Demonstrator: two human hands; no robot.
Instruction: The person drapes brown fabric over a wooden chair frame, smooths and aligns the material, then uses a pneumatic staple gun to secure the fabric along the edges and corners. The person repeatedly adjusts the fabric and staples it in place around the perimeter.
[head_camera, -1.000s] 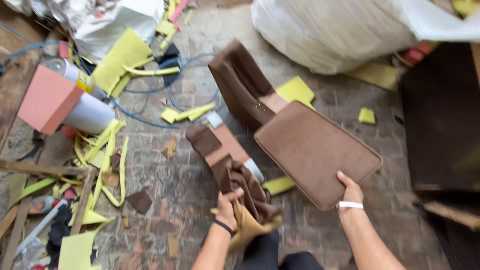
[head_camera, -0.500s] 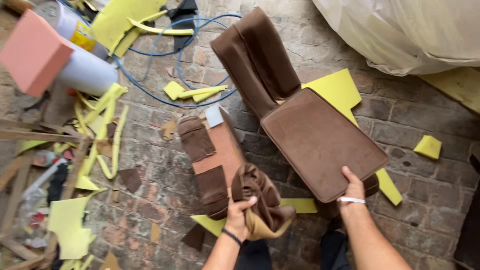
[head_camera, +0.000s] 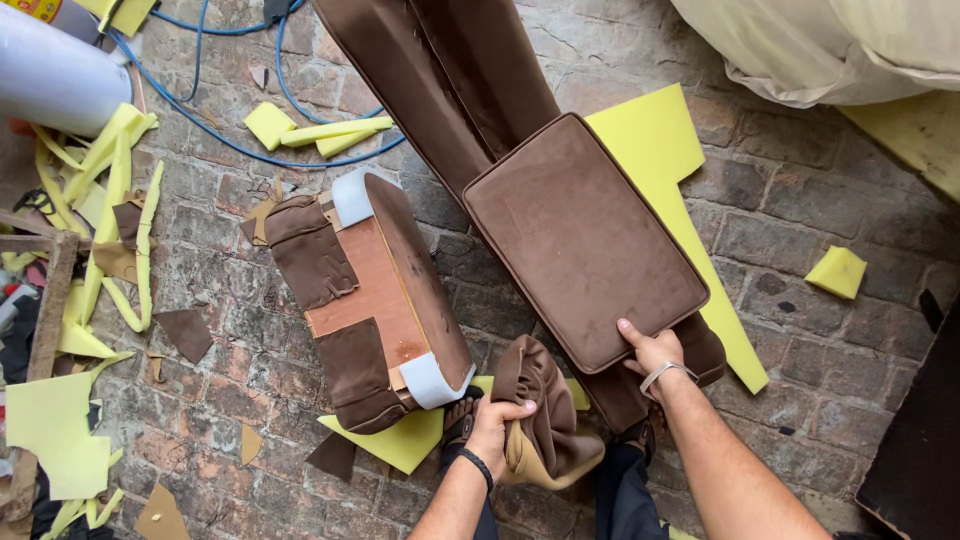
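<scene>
My right hand (head_camera: 650, 352) grips the near edge of a flat brown upholstered cushion panel (head_camera: 580, 235), which lies tilted over a long brown padded piece (head_camera: 440, 75). My left hand (head_camera: 495, 425) holds a bunched brown fabric cover with tan lining (head_camera: 545, 410) near my feet. Just left of it lies a small padded wooden frame (head_camera: 370, 300), part wrapped in brown fabric, with bare wood and white foam corners showing.
Yellow foam sheets (head_camera: 660, 140) and scraps (head_camera: 838, 270) litter the brick floor (head_camera: 810, 210). A blue cable (head_camera: 215, 135) loops at the top left beside a white roll (head_camera: 55, 80). Pale sacking (head_camera: 830, 45) fills the top right; a dark board (head_camera: 920, 450) lies at the right edge.
The view has closed in and shifted down toward the cushions. Both hands keep the same holds; the brown panel now lies nearer and flatter across the long padded piece.
</scene>
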